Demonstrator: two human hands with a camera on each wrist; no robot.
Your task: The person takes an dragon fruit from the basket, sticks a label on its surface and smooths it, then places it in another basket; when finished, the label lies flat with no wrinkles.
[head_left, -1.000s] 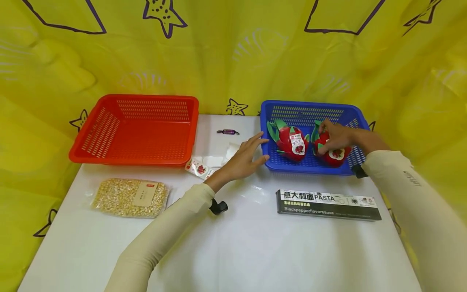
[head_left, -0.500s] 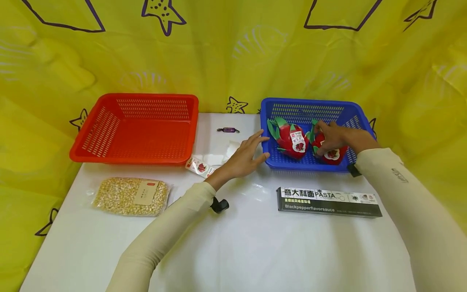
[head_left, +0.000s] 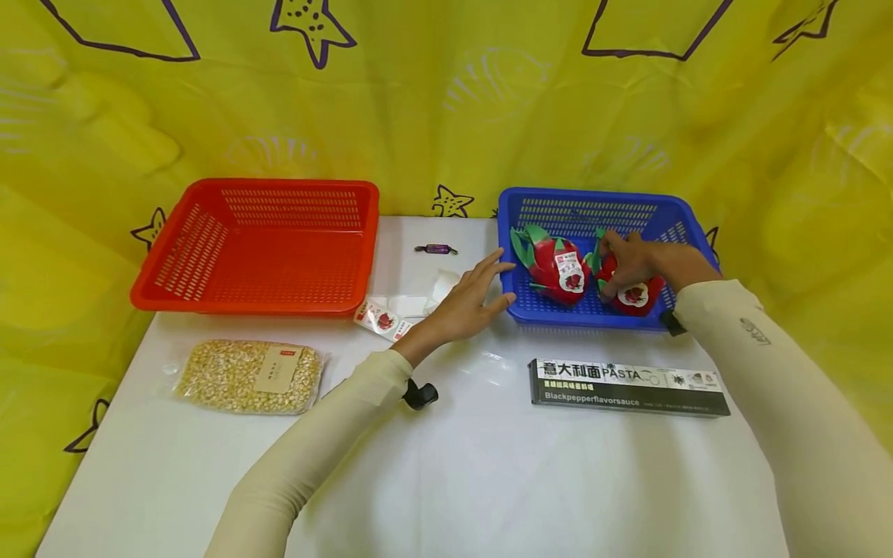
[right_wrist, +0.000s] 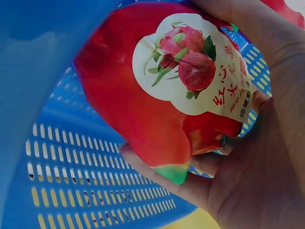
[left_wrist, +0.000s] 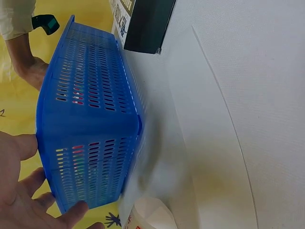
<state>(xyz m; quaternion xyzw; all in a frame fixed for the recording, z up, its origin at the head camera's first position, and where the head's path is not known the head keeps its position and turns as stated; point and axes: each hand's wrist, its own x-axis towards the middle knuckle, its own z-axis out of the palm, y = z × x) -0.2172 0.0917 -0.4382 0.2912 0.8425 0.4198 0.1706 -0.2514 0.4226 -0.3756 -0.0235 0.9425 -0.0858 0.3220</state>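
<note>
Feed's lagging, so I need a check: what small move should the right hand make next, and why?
Probably lift: the right hand already grips the right-hand red dragon-fruit-shaped packet inside the blue slotted plastic basket, which the left hand steadies.

The black pasta box (head_left: 629, 387) lying in front of me reads "意大利面 PASTA" on its white top strip and "Blackpepperflavorsauce" in white along the black side; a line of small Chinese characters between them is too fine for me to make out. The dragon fruit pack (right_wrist: 162, 90) that my right hand (head_left: 638, 262) grips carries a white label with a fruit picture, the red characters "红心火龙果", and small Latin letters beginning "RED" that I cannot read further. My right sleeve (head_left: 756, 332) bears a small grey logo, illegible.
</note>
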